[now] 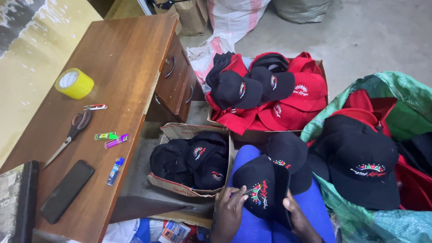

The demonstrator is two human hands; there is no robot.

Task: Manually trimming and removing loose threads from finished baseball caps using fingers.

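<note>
A black cap (263, 189) with a coloured embroidered front lies on my lap, over blue trousers. My left hand (228, 211) grips its left side and pinches a small thin tool against the embroidery. Gripping the cap's right edge near the brim is my right hand (294, 213). A second black cap (290, 153) rests just beyond it on my knee.
A cardboard box of black caps (193, 162) stands left of my lap, and a box of red and black caps (270, 90) sits farther back. A green sack (396, 103) with more caps is at right. The wooden desk (117, 58) holds yellow tape (74, 83), scissors (72, 132), lighters and a phone (67, 191).
</note>
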